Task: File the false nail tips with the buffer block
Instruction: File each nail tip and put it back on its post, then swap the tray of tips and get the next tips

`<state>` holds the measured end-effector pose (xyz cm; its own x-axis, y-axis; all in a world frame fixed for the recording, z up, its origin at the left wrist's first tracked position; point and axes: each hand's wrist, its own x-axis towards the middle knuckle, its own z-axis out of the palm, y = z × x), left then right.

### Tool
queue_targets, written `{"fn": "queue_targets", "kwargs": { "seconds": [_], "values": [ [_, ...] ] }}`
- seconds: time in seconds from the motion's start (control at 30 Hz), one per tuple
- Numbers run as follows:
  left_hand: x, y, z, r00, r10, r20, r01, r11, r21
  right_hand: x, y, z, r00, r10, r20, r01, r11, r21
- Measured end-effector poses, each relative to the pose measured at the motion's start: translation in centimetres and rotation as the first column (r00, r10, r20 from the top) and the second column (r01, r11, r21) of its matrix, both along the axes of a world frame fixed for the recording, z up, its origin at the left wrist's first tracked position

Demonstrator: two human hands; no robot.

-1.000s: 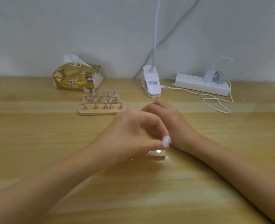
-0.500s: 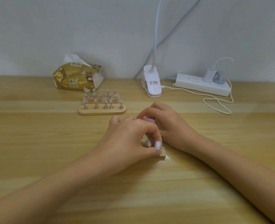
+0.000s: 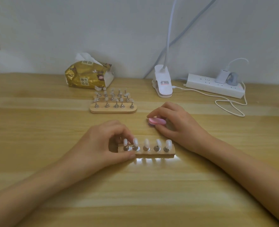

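A small wooden holder block lies on the table in front of me, carrying several white false nail tips on metal pegs. My left hand grips the holder's left end, thumb on its front face and fingers curled behind the pegs. A pink oval buffer block sits just beyond the holder to the right. My right hand pinches it between fingertips and thumb, low over the table.
A second, larger wooden stand with several pegs and nail tips stands farther back. Behind it lies a gold tissue pack. A white clip lamp base, a power strip and a looped cable occupy the back right.
My hands have come apart. The right hand moved back and right with the pink buffer, uncovering the holder and its nail tips. The left hand shifted to the holder's left end.
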<state>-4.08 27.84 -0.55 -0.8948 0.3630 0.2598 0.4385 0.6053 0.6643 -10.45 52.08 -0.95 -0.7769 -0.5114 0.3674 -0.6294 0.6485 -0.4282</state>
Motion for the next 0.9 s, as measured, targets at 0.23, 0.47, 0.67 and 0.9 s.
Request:
{"fn": "queue_targets", "kwargs": {
  "seconds": [0.23, 0.47, 0.67, 0.9],
  "values": [
    [0.6, 0.2, -0.1, 0.997, -0.001, -0.083, 0.005, 0.999, 0.052, 0.0, -0.1, 0.0, 0.999, 0.017, -0.046, -0.016, 1.0, 0.021],
    [0.7, 0.1, 0.0, 0.999, 0.0, -0.046, 0.003, 0.998, 0.06, 0.7, 0.1, 1.5, 0.997, 0.005, -0.073, -0.017, 0.984, -0.175],
    [0.5, -0.1, -0.6, 0.993, 0.066, -0.096, -0.082, 0.982, -0.171, 0.9, 3.0, 7.4, 0.975, 0.091, 0.204, -0.161, 0.921, 0.356],
    [0.1, 2.1, -0.3, 0.997, -0.022, -0.079, 0.003, 0.972, -0.236, 5.7, 4.0, 3.7, 0.959, 0.083, 0.27, -0.145, 0.965, 0.219]
  ]
}}
